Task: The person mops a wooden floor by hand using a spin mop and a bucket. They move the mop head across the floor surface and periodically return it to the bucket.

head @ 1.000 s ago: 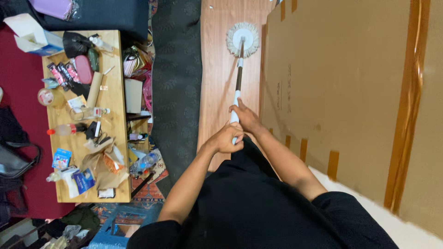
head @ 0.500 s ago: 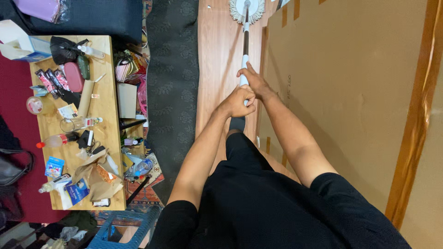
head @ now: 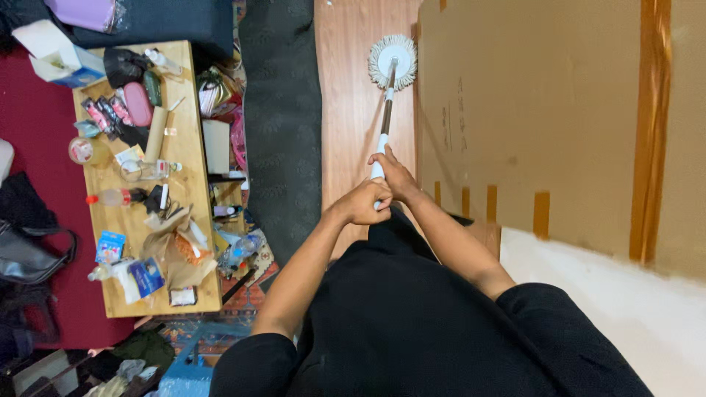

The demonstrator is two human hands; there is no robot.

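Mopping is under way on the strip of wooden floor [head: 353,95] that runs between the dark rug [head: 283,125] and the taped cardboard sheet [head: 529,110]; how much of it has been wiped cannot be told, since no wet track shows. The mop [head: 384,121] lies with its long axis running away from the person, its round fringed head flat on the boards at the far end, just beside the cardboard's edge, and its white grip at the near end. The left hand [head: 364,203] is closed in a fist around the grip, and the right hand [head: 396,176] wraps its fingers around the shaft just ahead of it. A cluttered desk [head: 184,132] stands well apart, beyond the rug.
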